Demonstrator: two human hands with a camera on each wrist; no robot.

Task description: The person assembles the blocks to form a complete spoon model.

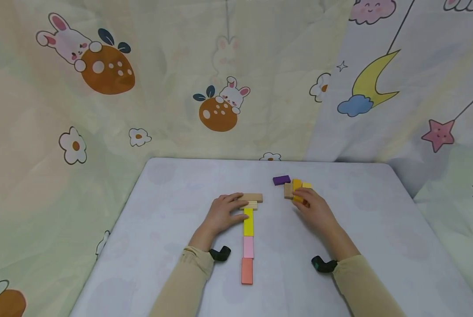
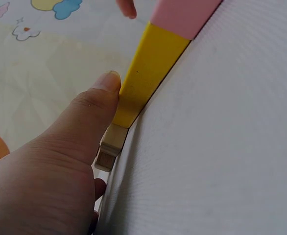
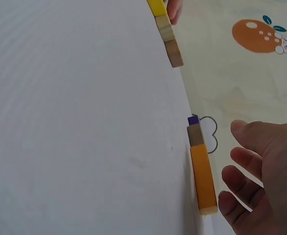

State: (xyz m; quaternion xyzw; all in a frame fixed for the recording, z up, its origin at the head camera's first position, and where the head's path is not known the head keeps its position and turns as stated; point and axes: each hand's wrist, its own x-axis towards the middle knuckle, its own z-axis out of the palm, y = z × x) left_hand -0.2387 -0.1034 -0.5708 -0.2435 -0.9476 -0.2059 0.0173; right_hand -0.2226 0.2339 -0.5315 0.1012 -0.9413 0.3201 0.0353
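Observation:
A row of wooden blocks runs toward the person: a natural wood block [image 1: 253, 197] lying crosswise, a paler wood block [image 1: 252, 205], a yellow block [image 1: 249, 226], a pink block [image 1: 248, 247] and an orange-red block [image 1: 247, 271]. My left hand [image 1: 222, 214] rests at the far end of this row. Its thumb [image 2: 107, 85] lies along the yellow block, and its fingers reach over the natural wood blocks. Further right, my right hand [image 1: 316, 209] hovers with loosely bent fingers beside an orange-yellow block [image 3: 203, 178]; its fingertips overlap that block in the head view.
Around the orange-yellow block lie a small wood block [image 1: 288, 191], a purple block [image 1: 282, 180] and another yellow block [image 1: 306, 185]. All blocks are on a white table [image 1: 173, 185]. A patterned cloth [image 1: 165, 88] hangs behind the table's far edge.

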